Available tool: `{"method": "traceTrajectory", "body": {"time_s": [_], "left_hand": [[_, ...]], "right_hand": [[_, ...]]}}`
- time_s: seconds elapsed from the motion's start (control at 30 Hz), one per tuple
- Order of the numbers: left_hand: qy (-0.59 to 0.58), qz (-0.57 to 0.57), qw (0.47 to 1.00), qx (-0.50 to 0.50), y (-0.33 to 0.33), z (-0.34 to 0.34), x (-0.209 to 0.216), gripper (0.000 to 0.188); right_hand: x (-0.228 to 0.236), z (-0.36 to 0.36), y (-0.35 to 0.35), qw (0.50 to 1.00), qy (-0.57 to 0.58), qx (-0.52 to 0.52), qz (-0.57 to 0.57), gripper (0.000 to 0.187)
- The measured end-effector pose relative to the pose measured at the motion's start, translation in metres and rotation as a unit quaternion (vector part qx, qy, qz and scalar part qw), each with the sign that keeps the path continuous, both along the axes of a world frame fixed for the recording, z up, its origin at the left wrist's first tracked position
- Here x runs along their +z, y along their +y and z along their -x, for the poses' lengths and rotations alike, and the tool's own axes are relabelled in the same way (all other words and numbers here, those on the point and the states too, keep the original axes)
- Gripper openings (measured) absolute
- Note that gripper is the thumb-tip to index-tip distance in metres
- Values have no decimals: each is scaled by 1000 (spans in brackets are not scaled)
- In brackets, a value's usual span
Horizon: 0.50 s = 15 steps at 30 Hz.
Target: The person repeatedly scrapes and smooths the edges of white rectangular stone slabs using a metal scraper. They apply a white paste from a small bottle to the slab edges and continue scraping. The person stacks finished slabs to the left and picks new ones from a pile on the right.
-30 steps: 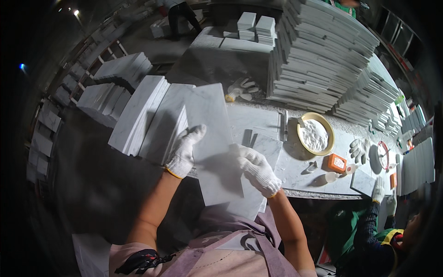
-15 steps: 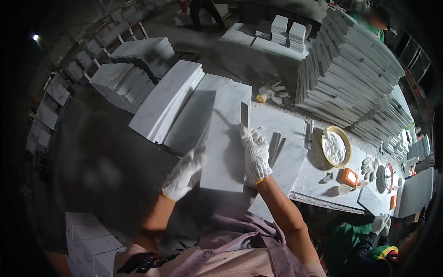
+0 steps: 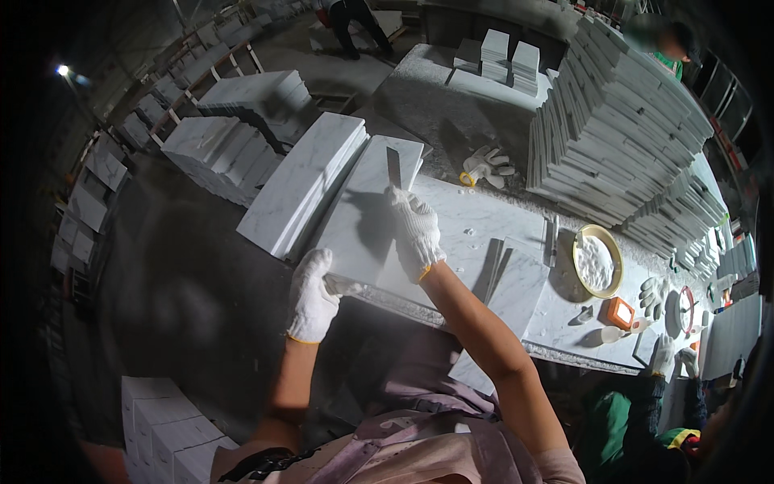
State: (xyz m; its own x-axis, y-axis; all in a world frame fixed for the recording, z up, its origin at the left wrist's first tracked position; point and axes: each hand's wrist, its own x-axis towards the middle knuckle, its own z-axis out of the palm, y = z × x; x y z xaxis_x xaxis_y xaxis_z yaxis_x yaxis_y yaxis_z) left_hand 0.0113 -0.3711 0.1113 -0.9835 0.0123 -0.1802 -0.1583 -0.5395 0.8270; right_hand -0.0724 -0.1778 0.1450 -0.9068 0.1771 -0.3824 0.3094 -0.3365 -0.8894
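Observation:
A long white-grey marble slab [image 3: 348,227] lies on the left part of the worktable, beside a stack of similar slabs [image 3: 310,173]. My left hand [image 3: 313,300], in a white knit glove, is closed at the slab's near left corner; its fingertips are partly hidden. My right hand [image 3: 416,229], gloved too, is wrapped round a thin, flat metal blade [image 3: 393,166]. The blade points away from me above the slab, and I cannot tell whether it touches the surface.
Right of me the worktable [image 3: 451,211] bears narrow marble pieces [image 3: 516,282], a yellow bowl of white material [image 3: 597,262], an orange box [image 3: 620,312] and a loose glove [image 3: 488,166]. A tall tile stack [image 3: 621,129] rises behind. A co-worker's gloved hands [image 3: 664,356] are at the right.
The slab, raised between my hands before, now lies lower and farther left on the table. My right hand with the blade has moved left and away from me; my left hand has moved to the near corner.

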Motion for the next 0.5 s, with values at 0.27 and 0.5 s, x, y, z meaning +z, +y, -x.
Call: {"method": "traceTrajectory", "body": {"time_s": [0.27, 0.5], "left_hand": [[-12, -13, 999, 36, -20, 8, -10, 28], [-26, 100, 991, 89, -18, -16, 12, 63]], "right_hand": [[-23, -47, 70, 995, 71, 36, 66, 36], [-76, -154, 157, 996, 17, -28, 81, 43]]}}
